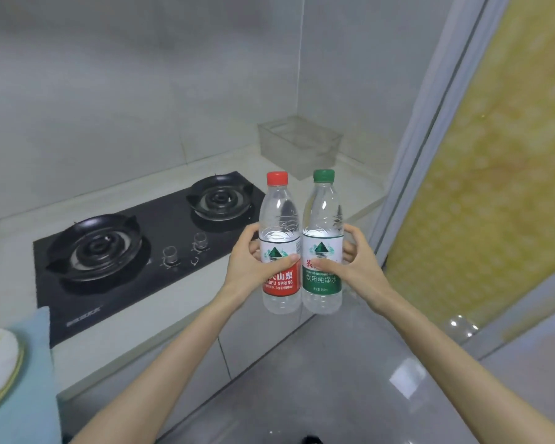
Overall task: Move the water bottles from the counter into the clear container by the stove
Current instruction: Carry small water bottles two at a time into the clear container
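Water bottles hang upright off the desk's (135, 312) front edge, your left hand (250, 267) wrapping the red-capped bottle (279, 219), your right hand (358, 267) the green-capped bottle (322, 219), likely to lower both into the far-corner clear container (298, 145).

A: What are the bottles made of?
B: Thin clear plastic, glossy. The red-capped bottle (279, 225) and the green-capped bottle (322, 219) each wear a shiny printed film label; the caps are opaque plastic.
A: And the clear container (298, 145) in the worktop's far right corner?
B: Transparent hard plastic, smooth, slightly hazy.
A: The stove (116, 302)?
B: Black glass top, mirror-glossy. Its burners (95, 248) look like dark metal with bright steel rings; the knobs (170, 253) are clear and shiny.
A: The worktop (148, 334) itself?
B: Pale, stone-like, smooth and matt. The floor (350, 389) is polished grey tile; the blue cloth (36, 373) at the near left edge is soft and dull.
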Available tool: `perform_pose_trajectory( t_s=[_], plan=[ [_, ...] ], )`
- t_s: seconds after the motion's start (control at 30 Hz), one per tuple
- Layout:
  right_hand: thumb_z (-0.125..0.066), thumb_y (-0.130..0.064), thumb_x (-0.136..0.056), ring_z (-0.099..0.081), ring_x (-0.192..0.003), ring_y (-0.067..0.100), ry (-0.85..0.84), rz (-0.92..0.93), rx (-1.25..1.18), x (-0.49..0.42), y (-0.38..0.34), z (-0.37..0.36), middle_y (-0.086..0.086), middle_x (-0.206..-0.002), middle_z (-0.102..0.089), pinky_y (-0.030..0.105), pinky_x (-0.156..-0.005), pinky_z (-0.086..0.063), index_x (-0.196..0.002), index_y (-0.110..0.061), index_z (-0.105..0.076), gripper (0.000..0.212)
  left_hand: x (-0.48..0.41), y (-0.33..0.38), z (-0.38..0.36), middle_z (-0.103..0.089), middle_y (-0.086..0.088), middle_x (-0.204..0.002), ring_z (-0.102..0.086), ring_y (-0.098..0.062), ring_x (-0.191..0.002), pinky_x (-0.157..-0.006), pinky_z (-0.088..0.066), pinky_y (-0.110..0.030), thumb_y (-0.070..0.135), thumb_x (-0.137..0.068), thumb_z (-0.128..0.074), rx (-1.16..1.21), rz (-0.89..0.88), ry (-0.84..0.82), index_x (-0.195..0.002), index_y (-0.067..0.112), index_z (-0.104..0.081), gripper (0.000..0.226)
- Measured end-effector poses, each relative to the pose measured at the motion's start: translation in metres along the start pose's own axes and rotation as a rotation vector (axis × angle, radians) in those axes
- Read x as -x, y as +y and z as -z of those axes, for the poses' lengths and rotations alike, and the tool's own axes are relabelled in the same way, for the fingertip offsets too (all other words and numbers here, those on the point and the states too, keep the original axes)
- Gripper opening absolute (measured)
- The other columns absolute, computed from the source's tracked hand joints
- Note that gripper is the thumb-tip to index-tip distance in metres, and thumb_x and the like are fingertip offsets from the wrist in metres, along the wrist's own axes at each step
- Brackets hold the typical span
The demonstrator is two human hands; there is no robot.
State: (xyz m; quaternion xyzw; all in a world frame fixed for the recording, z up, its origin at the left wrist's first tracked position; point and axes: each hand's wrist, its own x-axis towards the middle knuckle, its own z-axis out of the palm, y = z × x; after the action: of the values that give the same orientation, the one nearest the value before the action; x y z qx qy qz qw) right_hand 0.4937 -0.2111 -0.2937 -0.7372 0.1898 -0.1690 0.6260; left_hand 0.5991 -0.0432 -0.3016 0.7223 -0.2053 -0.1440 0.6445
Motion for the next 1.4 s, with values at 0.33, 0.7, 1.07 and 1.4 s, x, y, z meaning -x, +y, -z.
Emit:
perform_pose_trajectory(
  t_s=[0.33, 0.7, 1.07, 1.4],
  plan=[
    [-0.085, -0.015, -0.067, -0.067, -0.099, 0.014, -0.079, 0.001, 0.024, -0.185, -0.005, 0.063, 0.001, -0.109, -0.069, 0.030, -0.081, -0.055, -0.125, -0.028, -0.043, 0.073, -0.171, 0.013, -0.052, -0.069, 0.011, -0.101, -0.068, -0.005, -0.089, -0.072, -0.054, -0.021, 0.019, -0.062, -0.087, -0.023, 0.015, 0.098, -0.117, 0.026, -0.052, 0.066],
    [-0.084, -0.013, -0.068, -0.068, -0.096, 0.017, -0.085, 0.013, 0.020, -0.388, -0.007, 0.083, 0.002, -0.105, -0.071, 0.032, -0.079, -0.056, -0.119, -0.029, -0.046, 0.066, -0.376, 0.014, -0.073, -0.070, 0.004, -0.101, -0.068, -0.010, -0.090, -0.076, -0.057, -0.028, 0.022, -0.064, -0.086, -0.013, -0.009, 0.150, -0.123, 0.023, -0.051, 0.069],
    [-0.082, -0.011, -0.071, -0.069, -0.093, 0.019, -0.090, 0.064, -0.006, -0.582, -0.029, 0.098, 0.005, -0.108, -0.069, 0.033, -0.075, -0.056, -0.124, -0.018, -0.048, 0.064, -0.544, 0.030, -0.083, -0.069, 0.001, -0.102, -0.067, -0.013, -0.092, -0.071, -0.055, -0.024, 0.021, -0.065, -0.086, 0.009, -0.035, 0.239, -0.118, 0.030, -0.048, 0.066],
    [-0.087, -0.017, -0.062, -0.065, -0.099, 0.018, -0.059, 0.148, 0.167, -0.753, 0.001, 0.093, -0.005, -0.110, -0.063, 0.043, -0.089, -0.054, -0.125, -0.027, -0.041, 0.079, -0.650, 0.023, -0.106, -0.066, 0.002, -0.100, -0.067, -0.012, -0.088, -0.069, -0.054, -0.024, 0.018, -0.061, -0.088, 0.005, -0.004, 0.428, -0.122, 0.023, -0.045, 0.075]
  ],
)
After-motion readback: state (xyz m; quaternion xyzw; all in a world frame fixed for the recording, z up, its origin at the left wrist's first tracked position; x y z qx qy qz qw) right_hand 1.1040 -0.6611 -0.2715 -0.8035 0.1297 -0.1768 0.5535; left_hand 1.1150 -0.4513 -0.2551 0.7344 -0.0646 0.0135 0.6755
